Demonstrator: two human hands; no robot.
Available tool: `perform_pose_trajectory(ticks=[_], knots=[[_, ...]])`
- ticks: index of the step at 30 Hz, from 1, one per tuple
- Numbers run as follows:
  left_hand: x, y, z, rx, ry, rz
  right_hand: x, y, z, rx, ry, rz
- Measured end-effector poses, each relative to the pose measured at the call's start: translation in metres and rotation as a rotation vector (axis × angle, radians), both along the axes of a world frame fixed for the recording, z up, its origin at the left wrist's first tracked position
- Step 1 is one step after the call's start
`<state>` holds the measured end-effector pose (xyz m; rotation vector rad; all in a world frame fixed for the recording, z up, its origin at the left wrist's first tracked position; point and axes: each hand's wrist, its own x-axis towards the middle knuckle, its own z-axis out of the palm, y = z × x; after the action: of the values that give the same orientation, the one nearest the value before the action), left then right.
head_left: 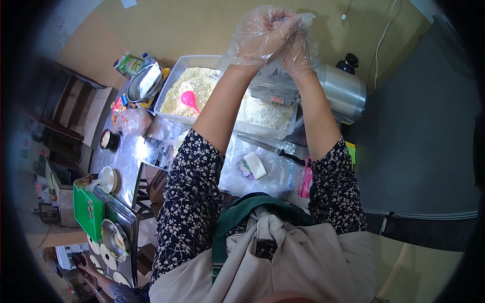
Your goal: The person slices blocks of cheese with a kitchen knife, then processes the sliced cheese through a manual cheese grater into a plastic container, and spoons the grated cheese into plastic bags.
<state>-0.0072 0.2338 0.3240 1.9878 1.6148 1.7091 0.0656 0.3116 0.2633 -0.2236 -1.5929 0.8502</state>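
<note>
tub (165, 96): pink scoop (188, 98) on pale powder (199, 81), near edge, likely for reach | left hand (268, 40) against right hand (299, 53), raised near far edge; clear plastic (241, 41) covers both, presumably for cleanliness; grip: cannot tell

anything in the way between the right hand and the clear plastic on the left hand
Nothing visible: the right hand is right up against the left hand, which is covered in clear plastic. The tub of flour sits lower in the view, not between them.
</note>
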Motion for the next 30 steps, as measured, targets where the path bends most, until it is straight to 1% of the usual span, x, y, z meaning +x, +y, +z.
perform_pose_trajectory(ticks=[1,2,3,4,5,6,7,8,10,11,12,13,14,16,18,19,20,22,24,25,27,28,30], knots=[[0.000,0.002,-0.004,-0.001,0.002,0.005,-0.002,0.002,-0.003,-0.159,0.069,0.117],[-0.001,0.005,-0.010,0.032,-0.051,0.009,-0.002,0.004,-0.008,-0.159,0.071,0.121],[0.000,0.004,-0.009,0.066,-0.105,0.013,0.000,0.002,-0.007,-0.002,0.017,-0.007],[0.001,0.003,-0.009,0.066,-0.104,0.017,0.001,0.000,-0.006,0.155,-0.037,-0.134],[0.001,0.003,-0.009,0.033,-0.070,0.017,0.001,-0.002,-0.007,0.154,-0.035,-0.129],[0.002,0.001,-0.009,0.000,-0.037,0.017,0.000,-0.006,-0.006,0.130,0.003,-0.068],[0.002,0.000,-0.009,-0.002,-0.037,0.022,0.000,-0.008,-0.006,0.105,0.040,-0.006],[0.003,-0.001,-0.009,0.008,-0.009,0.061,0.001,-0.006,-0.008,0.102,0.040,-0.002],[0.003,-0.001,-0.011,0.012,0.019,0.103,0.000,0.002,-0.013,0.459,-0.244,-0.527],[0.002,-0.003,-0.011,-0.003,-0.018,0.048,0.000,0.004,-0.015,0.457,-0.244,-0.525],[0.003,-0.003,-0.011,-0.017,-0.055,-0.007,0.001,0.002,-0.014,0.393,-0.231,-0.429],[0.003,-0.003,-0.013,-0.019,-0.057,-0.006,0.001,-0.001,-0.012,0.330,-0.220,-0.334],[0.003,-0.002,-0.014,-0.045,-0.084,-0.005,0.000,-0.003,-0.013,0.328,-0.221,-0.333],[0.001,-0.001,-0.018,-0.068,-0.112,-0.003,-0.004,-0.006,-0.016,0.164,-0.176,-0.261],[0.000,0.001,-0.021,0.029,-0.051,-0.010,-0.004,-0.005,-0.017,0.143,-0.216,-0.301],[0.000,0.000,-0.023,0.029,-0.052,-0.008,-0.004,-0.006,-0.018,0.121,-0.254,-0.342],[0.000,0.000,-0.024,0.021,-0.082,-0.032,-0.004,-0.006,-0.019,0.121,-0.256,-0.341],[0.001,-0.003,-0.024,0.012,-0.116,-0.052,-0.005,-0.005,-0.023,0.238,-0.202,-0.419],[0.003,-0.006,-0.023,-0.021,0.002,0.104,-0.002,-0.006,-0.023,0.234,-0.216,-0.393],[0.003,-0.006,-0.024,-0.022,0.000,0.107,-0.001,-0.008,-0.021,0.230,-0.229,-0.370],[0.004,-0.007,-0.027,0.027,-0.074,0.035,0.000,-0.012,-0.019,0.248,-0.219,-0.351],[0.005,-0.007,-0.028,0.026,-0.076,0.037,0.001,-0.014,-0.017,0.267,-0.208,-0.336],[0.004,-0.005,-0.031,0.126,-0.019,0.085,0.004,-0.018,-0.015,0.312,-0.233,-0.348]])
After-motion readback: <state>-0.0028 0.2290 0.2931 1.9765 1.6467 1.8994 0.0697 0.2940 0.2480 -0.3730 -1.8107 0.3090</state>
